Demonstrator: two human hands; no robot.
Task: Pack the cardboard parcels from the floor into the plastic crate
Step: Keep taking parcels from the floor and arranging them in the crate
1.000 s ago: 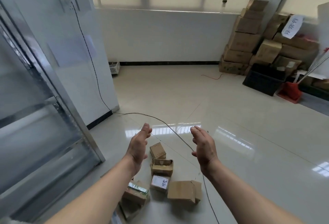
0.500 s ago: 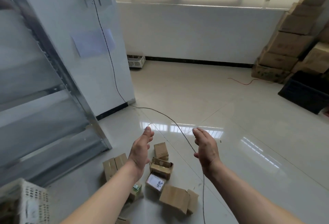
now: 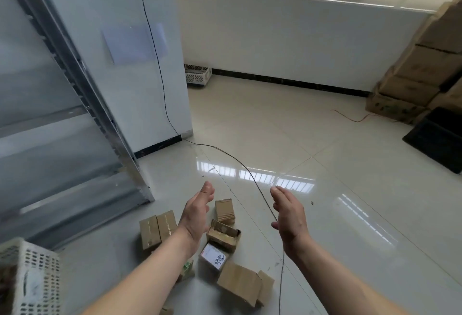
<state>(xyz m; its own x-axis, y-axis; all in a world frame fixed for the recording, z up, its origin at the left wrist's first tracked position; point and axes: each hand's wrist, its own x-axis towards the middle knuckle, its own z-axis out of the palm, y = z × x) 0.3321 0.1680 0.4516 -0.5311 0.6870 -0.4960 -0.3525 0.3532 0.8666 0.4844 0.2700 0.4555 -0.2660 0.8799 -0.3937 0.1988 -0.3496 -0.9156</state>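
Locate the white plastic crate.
In the head view the white plastic crate sits at the bottom left corner, left of the taped parcel and the left hand.

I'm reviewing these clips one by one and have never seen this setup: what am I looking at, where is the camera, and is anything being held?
There is no machine here. A person wears the camera on the head, so the single view looks forward and down at their own bare arms. The left hand and right hand hover open, palms facing, holding nothing. Below them several small cardboard parcels lie on the shiny tiled floor, crossed by a thin black cable. A white perforated plastic crate sits at the lower left.
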